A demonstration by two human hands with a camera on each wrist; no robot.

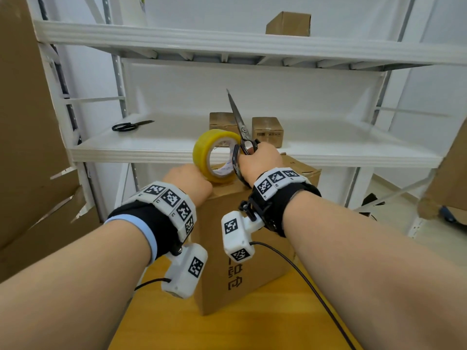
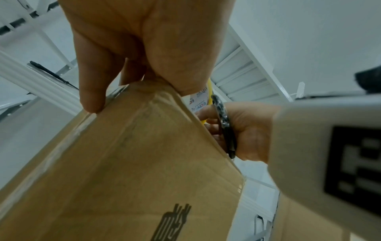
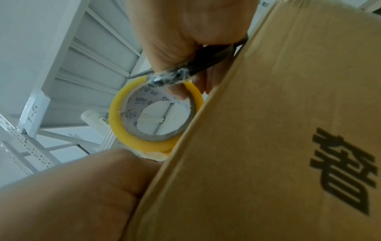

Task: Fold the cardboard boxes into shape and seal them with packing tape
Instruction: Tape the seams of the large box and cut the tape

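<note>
A brown cardboard box point(image 1: 240, 261) with black print stands on the yellow table point(image 1: 252, 329). A yellow tape roll point(image 1: 202, 147) stands on edge on the box's top. My left hand point(image 1: 187, 183) presses on the top near corner beside the roll; in the left wrist view its thumb point(image 2: 92, 97) lies on the taped side face of the box point(image 2: 144, 163). My right hand point(image 1: 260, 160) grips black scissors point(image 1: 238, 120), blades closed and pointing up. In the right wrist view a finger of that hand point(image 3: 185, 24) reaches into the core of the roll point(image 3: 115, 117), next to the scissors' handle point(image 3: 185, 73).
White metal shelving point(image 1: 177, 147) stands right behind the box. On it lie a second pair of scissors point(image 1: 131, 125) and two small boxes point(image 1: 267, 131). Another box point(image 1: 288, 24) sits on the upper shelf. Flat cardboard point(image 1: 25, 122) leans at the left, more cardboard point(image 1: 449, 185) at the right.
</note>
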